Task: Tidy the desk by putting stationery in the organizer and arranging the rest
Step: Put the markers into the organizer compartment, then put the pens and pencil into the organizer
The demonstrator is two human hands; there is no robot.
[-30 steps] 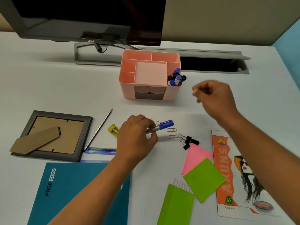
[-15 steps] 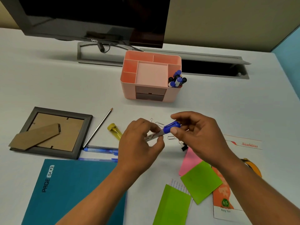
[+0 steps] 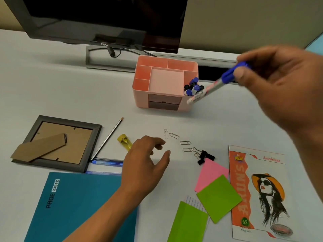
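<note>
We have the marker [image 3: 212, 89] pinched at its blue cap end in our right hand [image 3: 283, 84], thumb and fingers clenched around it, held up off the counter [image 3: 61, 95]. Its long axis slopes down and away to the left of the grip, so the pale tail end hangs lowest, just in front of the right front corner of the pink organizer [image 3: 166, 84]. The compartment that already holds the other markers [image 3: 193, 87] sits directly beyond that tail, to the left of the grip and lower than it.

That is the relation we judge the next move to turn on: the tail points almost at the slot but looks to lie outside the organizer's front wall, so we would need to lift the low end over the rim and stand the marker more upright before letting it drop in. The slot looks crowded, so the tail may catch on the caps there.

Our left hand [image 3: 148, 159] is released, fingers loosely spread and holding nothing, low over the counter well to the left of and below the right grip. The paper clips [image 3: 174, 137] lie just beyond its fingertips, the yellow sharpener [image 3: 125, 140] just beside it.
</note>
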